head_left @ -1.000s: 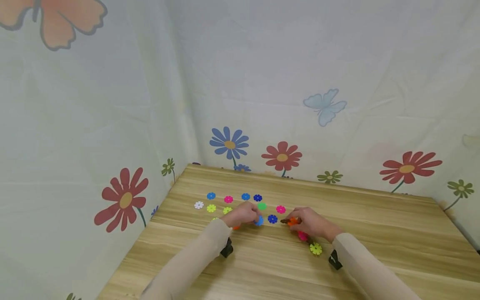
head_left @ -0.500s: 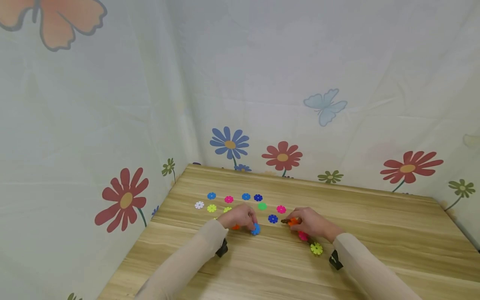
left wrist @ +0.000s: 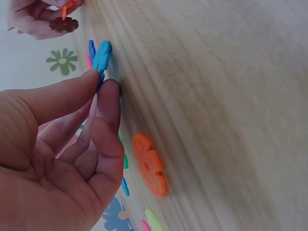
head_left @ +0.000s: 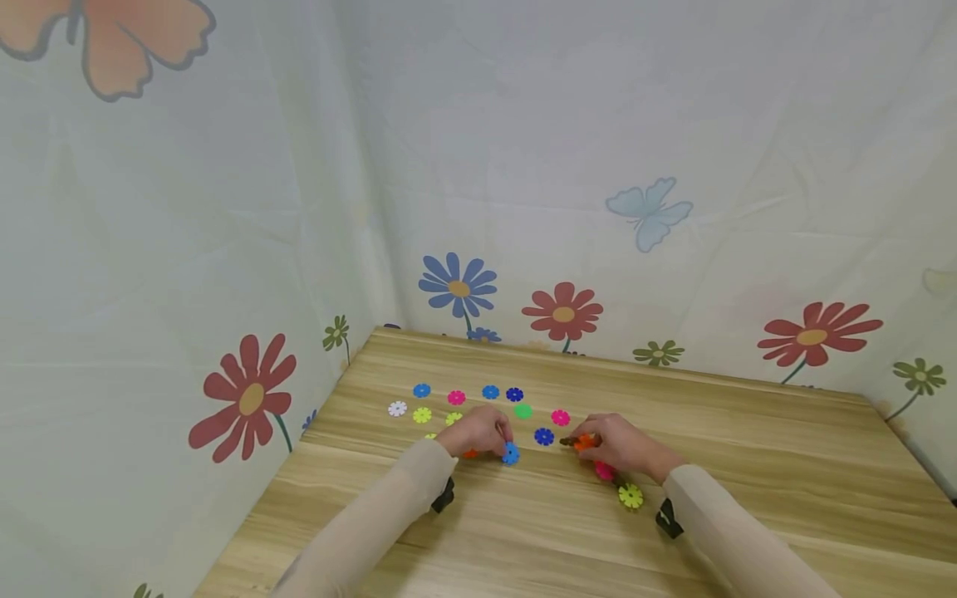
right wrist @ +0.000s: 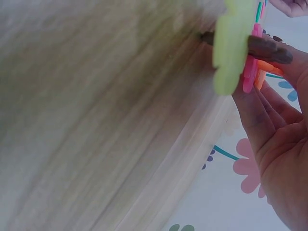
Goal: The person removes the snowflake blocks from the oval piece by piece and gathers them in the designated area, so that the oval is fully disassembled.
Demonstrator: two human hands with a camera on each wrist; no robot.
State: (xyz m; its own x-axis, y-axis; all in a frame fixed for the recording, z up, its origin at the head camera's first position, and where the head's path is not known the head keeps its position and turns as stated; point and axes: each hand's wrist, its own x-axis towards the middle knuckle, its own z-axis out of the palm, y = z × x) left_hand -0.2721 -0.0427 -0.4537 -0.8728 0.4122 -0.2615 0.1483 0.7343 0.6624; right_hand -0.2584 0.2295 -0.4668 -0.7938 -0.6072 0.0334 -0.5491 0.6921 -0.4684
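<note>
My left hand (head_left: pixel 478 430) pinches a light blue notched plastic disc (head_left: pixel 511 453) between thumb and fingertips. In the left wrist view this snowflake disc (left wrist: pixel 102 57) is held edge-on. To the right, my right hand (head_left: pixel 616 442) grips a chain of interlocked snowflake discs by its orange piece (head_left: pixel 585 443). A brown disc (left wrist: pixel 64 24) sticks out at the chain's far end. Toward me follow a pink disc (head_left: pixel 604 471), another brown disc (right wrist: pixel 269 49) and a yellow-green disc (right wrist: pixel 231 48). The hand covers part of the chain.
Several loose discs lie flat on the wooden table (head_left: pixel 718 465), among them a dark blue one (head_left: pixel 543 437), a pink one (head_left: pixel 560 418), a green one (head_left: pixel 522 411) and a white one (head_left: pixel 397 409). An orange disc (left wrist: pixel 149 166) lies beside my left hand. Printed curtains stand behind.
My left hand has drawn the light blue disc off its spot near the dark blue one, toward me and slightly left. The right hand and its chain have stayed in place.
</note>
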